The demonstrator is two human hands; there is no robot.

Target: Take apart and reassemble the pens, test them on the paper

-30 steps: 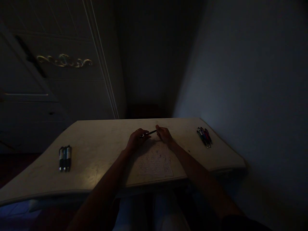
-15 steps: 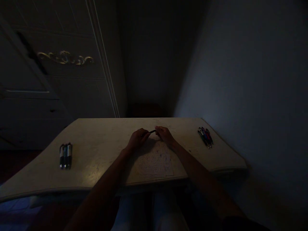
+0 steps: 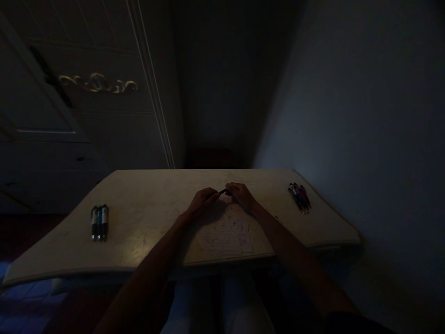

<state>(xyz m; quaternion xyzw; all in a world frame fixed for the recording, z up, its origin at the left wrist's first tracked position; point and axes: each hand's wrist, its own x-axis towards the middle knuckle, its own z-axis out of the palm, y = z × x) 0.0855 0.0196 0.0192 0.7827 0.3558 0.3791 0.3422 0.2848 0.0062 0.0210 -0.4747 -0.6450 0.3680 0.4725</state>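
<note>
Between my two hands, above the far end of a marked paper, is a thin dark pen (image 3: 223, 191). My left hand (image 3: 202, 199) is closed around its left end. At the other end, the fingers of my right hand (image 3: 239, 193) are pinched on it. Beneath and nearer to me lies the paper (image 3: 225, 234), covered in faint drawn lines and marks too dim to read. The room is dark, so the pen's exact parts are hard to make out.
The pale table (image 3: 149, 195) has a curved front edge. On its left lie several pens side by side (image 3: 99, 222); a looser group of coloured pens (image 3: 299, 198) rests at the right. A wall (image 3: 354, 116) rises on the right, a panelled door (image 3: 114, 125) on the left.
The view has shifted slightly, so the table and pens sit a little further right. Both hands keep their hold on the pen, which is tilted slightly more.
</note>
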